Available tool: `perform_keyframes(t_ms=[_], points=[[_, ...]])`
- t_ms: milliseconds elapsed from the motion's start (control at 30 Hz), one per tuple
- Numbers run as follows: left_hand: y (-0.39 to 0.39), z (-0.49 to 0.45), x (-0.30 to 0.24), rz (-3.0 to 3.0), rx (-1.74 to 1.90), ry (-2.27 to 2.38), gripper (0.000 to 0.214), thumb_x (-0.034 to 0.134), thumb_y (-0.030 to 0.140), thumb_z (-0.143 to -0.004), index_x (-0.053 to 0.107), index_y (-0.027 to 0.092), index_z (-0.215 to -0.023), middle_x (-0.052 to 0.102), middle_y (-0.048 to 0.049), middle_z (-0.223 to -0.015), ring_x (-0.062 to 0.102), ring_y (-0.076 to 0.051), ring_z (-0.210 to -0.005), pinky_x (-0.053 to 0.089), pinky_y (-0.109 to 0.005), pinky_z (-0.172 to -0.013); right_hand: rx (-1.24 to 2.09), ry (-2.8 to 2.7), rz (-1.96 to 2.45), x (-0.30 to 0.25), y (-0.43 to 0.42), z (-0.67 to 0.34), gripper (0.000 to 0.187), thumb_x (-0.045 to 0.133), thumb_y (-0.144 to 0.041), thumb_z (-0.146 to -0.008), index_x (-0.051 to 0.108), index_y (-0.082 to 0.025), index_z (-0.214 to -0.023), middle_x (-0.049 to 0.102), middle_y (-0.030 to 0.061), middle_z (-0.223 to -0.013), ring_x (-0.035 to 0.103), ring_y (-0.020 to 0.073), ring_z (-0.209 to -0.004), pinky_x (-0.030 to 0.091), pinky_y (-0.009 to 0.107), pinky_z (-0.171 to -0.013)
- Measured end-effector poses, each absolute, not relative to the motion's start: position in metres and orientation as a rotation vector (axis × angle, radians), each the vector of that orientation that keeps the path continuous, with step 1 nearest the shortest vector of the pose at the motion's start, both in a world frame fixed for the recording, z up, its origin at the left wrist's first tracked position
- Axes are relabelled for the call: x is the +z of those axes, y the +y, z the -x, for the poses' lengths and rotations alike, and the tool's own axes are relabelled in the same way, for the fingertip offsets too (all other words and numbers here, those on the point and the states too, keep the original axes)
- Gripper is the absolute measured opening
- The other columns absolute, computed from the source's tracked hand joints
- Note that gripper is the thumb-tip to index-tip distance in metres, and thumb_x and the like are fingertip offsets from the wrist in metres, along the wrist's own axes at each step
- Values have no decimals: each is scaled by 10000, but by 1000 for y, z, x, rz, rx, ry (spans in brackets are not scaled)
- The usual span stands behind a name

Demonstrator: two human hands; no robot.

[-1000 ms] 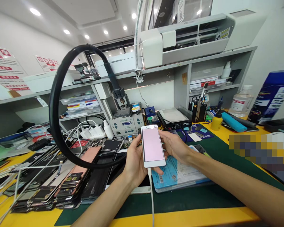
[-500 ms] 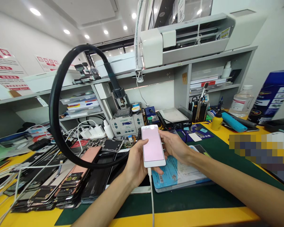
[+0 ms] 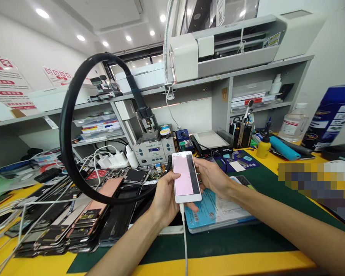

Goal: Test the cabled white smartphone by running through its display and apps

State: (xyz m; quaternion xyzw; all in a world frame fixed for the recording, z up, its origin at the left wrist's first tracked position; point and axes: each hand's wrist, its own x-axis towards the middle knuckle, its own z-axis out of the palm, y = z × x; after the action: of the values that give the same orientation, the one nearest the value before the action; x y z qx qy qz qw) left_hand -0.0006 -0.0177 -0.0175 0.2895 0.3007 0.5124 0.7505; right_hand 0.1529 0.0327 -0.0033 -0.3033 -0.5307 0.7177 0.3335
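A white phone (image 3: 186, 177) with a lit pink screen is held upright above the green mat (image 3: 232, 237). My left hand (image 3: 163, 197) grips its left edge, with the thumb lying on the screen. My right hand (image 3: 212, 177) cups the right edge and the back, fingers curled round it. A dark strip runs down the right side of the screen. A white cable (image 3: 184, 241) hangs from the phone's bottom edge toward me. Beneath my hands lies a light blue packet (image 3: 215, 212).
A heap of phone screens and frames (image 3: 74, 222) fills the left of the yellow bench. A black hose loop (image 3: 67, 130) rises to a rework station (image 3: 153, 149). Behind stand a hot plate (image 3: 211, 143), tool holder (image 3: 243, 132), yellow bottle (image 3: 263, 147), clear bottle (image 3: 293, 124) and shelves.
My left thumb has slid onto the screen, and a dark strip now shows along the screen's right side. Both hands and the phone stay in place.
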Motion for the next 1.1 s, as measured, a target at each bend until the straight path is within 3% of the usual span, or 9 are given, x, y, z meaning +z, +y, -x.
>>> perform_keyframes(t_ms=[267,467,567,767,1100], points=[[-19,0,-14,-615,1114,636,494,368,371,-939,587,52,-1246,711,-155,-868,691,-278,-757,591,-373,-562,1875,-1387,777,-5,33,-154,423,395,-535,-927,621,-185,-1002,560,28,-736,493,169,-593,396,264,-465],[-22,-2,-8,-630,1070,617,627,287,524,-962,631,42,-1166,709,-169,-847,691,-285,-748,579,-371,-561,1884,-1390,755,-5,34,-154,447,388,-545,-922,630,-179,-1011,620,56,-800,504,170,-611,399,261,-468],[-21,-1,-10,-624,1074,627,632,324,554,-952,625,47,-1179,709,-167,-848,692,-281,-747,584,-373,-563,1879,-1400,745,-8,36,-155,440,406,-545,-915,632,-182,-1017,633,59,-827,514,170,-616,409,260,-468],[-18,1,-14,-626,1108,612,580,421,539,-936,589,83,-1253,712,-143,-877,698,-266,-763,595,-359,-576,1859,-1403,728,-11,37,-155,430,440,-552,-903,634,-184,-1011,592,40,-757,536,180,-631,404,249,-450],[-18,2,-17,-627,1102,597,537,410,425,-936,546,58,-1303,711,-162,-904,700,-278,-806,611,-370,-568,1821,-1399,874,-5,33,-151,352,498,-440,-899,640,-150,-1041,603,47,-712,513,166,-595,365,239,-427]])
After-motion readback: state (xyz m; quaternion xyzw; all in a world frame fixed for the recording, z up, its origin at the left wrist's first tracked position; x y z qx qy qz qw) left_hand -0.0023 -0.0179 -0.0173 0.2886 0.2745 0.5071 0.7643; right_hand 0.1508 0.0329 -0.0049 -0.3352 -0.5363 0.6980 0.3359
